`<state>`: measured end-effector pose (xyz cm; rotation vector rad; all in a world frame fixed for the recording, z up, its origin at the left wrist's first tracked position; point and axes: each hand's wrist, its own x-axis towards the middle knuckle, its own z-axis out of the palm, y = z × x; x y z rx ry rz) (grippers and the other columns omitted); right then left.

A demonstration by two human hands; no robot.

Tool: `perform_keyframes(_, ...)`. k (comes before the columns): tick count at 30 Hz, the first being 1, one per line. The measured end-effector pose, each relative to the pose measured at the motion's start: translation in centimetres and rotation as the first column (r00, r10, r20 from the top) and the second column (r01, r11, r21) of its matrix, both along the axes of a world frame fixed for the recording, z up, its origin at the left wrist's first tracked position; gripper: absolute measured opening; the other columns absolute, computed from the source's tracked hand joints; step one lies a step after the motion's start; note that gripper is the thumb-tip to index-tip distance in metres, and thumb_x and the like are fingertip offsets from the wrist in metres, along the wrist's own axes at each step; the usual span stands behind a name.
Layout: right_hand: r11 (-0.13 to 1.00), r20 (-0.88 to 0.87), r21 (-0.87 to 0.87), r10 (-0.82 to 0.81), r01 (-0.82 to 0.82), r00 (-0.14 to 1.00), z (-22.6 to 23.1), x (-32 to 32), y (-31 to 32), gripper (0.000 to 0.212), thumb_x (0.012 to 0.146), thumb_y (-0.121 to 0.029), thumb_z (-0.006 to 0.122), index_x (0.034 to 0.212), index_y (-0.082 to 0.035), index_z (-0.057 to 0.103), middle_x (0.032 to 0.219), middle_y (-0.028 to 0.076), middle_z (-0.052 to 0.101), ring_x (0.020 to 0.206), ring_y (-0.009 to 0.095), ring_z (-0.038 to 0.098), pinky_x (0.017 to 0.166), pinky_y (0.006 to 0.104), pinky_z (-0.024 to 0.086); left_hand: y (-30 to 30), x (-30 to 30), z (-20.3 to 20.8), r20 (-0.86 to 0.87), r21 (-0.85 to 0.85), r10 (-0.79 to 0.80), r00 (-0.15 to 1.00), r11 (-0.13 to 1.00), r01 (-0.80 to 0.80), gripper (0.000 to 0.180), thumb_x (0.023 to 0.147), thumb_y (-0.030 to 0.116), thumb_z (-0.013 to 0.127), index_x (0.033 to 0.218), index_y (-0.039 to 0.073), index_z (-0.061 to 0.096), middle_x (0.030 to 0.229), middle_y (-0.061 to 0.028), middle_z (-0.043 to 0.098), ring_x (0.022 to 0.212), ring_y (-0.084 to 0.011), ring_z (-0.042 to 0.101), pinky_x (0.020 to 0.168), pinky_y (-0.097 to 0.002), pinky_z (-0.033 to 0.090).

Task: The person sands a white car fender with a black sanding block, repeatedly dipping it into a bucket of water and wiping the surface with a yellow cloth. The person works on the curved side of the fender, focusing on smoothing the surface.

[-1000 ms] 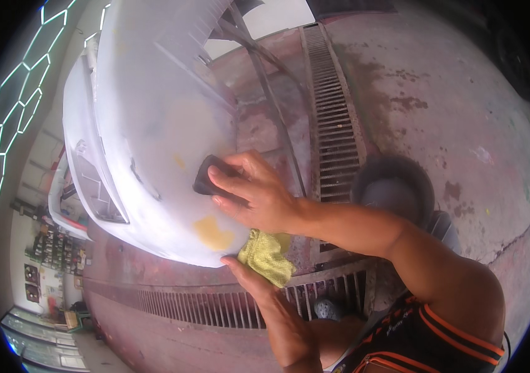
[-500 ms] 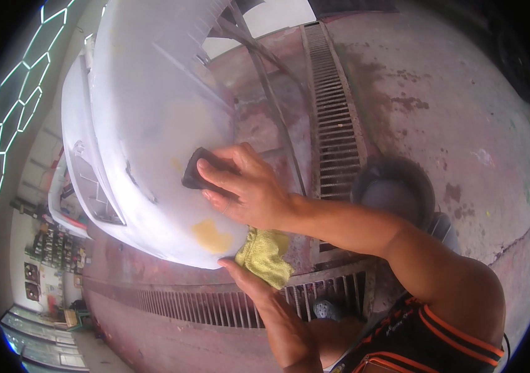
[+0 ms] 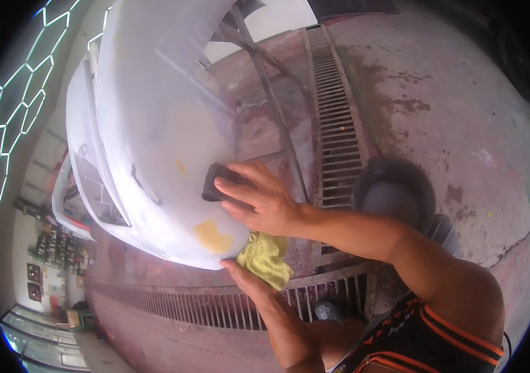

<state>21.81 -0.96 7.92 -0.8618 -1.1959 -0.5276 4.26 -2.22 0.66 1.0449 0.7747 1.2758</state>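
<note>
A pale grey-white car bumper (image 3: 153, 130) curves down in front of me, with a yellowish filler patch (image 3: 212, 237) near its lower end. My right hand (image 3: 262, 198) grips a black sanding block (image 3: 214, 181) between thumb and fingers, and the block lies against the bumper's surface above that patch. Below it, my left hand (image 3: 243, 276) has a yellow-green cloth (image 3: 266, 260) in its grasp. Its thumb touches the bumper's bottom edge, while the cloth and bumper hide most of its fingers.
Metal stand legs (image 3: 271, 105) rise behind the bumper. A dark bucket (image 3: 393, 193) of greyish liquid sits on the floor at right, beside a floor grating (image 3: 334, 118). Another grating (image 3: 202, 309) runs below me. Shelves of small items (image 3: 59, 245) line the far left.
My right hand has slid the sanding block a short way right and down across the bumper. The left hand and the cloth have stayed almost in place.
</note>
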Motion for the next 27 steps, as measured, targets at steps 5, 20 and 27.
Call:
perform_keyframes(5, 0.997, 0.052, 0.056, 0.043, -0.046, 0.998, 0.0, 0.0, 1.5, 0.074, 0.084, -0.004, 0.088, 0.151, -0.023, 0.065, 0.136, 0.021, 0.061, 0.112, 0.039, 0.063, 0.093, 0.0479, 0.057, -0.9, 0.3, 1.4, -0.009, 0.001, -0.009, 1.0, 1.0, 0.009, 0.094, 0.112, 0.07, 0.038, 0.169, -0.002, 0.024, 0.167, -0.02, 0.04, 0.149, -0.0335, 0.048, 0.122, -0.0462, 0.044)
perform_keyframes(20, 0.997, 0.093, 0.056, 0.051, -0.057, 0.994, 0.9, 0.3, 1.5, 0.076, 0.083, -0.001, 0.089, 0.152, -0.022, 0.065, 0.133, 0.021, 0.06, 0.111, 0.036, 0.062, 0.093, 0.0458, 0.058, -0.1, -0.2, 0.1, 0.049, 0.031, -0.063, 0.997, 0.998, 0.062, 0.092, 0.112, 0.069, 0.04, 0.169, -0.002, 0.023, 0.166, -0.0211, 0.04, 0.149, -0.0335, 0.049, 0.121, -0.0467, 0.045)
perform_keyframes(27, 0.997, 0.111, 0.046, 0.063, -0.069, 0.992, -0.1, 0.2, 1.4, 0.083, 0.082, -0.004, 0.09, 0.157, -0.023, 0.061, 0.137, 0.02, 0.059, 0.114, 0.036, 0.061, 0.096, 0.046, 0.057, 0.0, -0.6, 0.3, -0.018, 0.052, -0.092, 0.996, 0.994, 0.093, 0.093, 0.112, 0.069, 0.04, 0.171, 0.001, 0.018, 0.171, -0.0192, 0.034, 0.151, -0.0338, 0.047, 0.123, -0.0469, 0.043)
